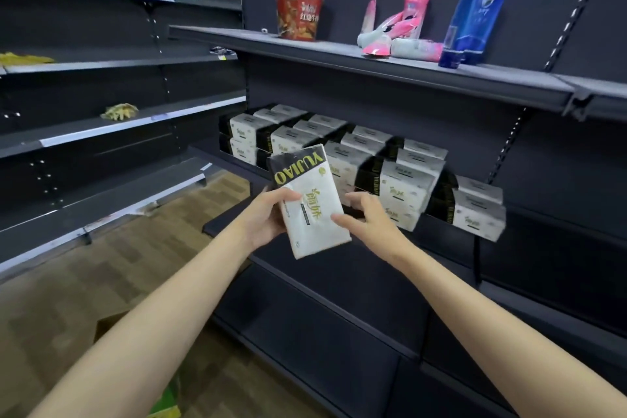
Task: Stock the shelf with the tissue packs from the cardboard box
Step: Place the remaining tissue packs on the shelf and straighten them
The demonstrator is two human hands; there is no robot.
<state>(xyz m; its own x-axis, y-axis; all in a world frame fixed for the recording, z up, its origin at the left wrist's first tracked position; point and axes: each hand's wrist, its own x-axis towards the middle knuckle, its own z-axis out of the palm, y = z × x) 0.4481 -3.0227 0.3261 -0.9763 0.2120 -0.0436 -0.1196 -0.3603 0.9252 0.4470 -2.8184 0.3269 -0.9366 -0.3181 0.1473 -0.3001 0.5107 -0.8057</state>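
A white tissue pack (310, 200) with a black band reading YUJIAO is held upright in front of the middle shelf. My left hand (271, 214) grips its left edge, thumb on the front. My right hand (364, 214) holds its right edge with fingers curled on the face. Behind it, several matching tissue packs (403, 180) stand stacked in rows on the dark shelf (451, 234). A corner of the cardboard box (108, 324) shows on the floor under my left forearm.
The shelf above carries a red noodle cup (298, 15), pink tubes (403, 34) and blue tubes (471, 17). Dark shelving with yellow snack bags (120, 111) runs along the left. Lower shelves (339, 282) are dark and bare. Wood-pattern floor lies below.
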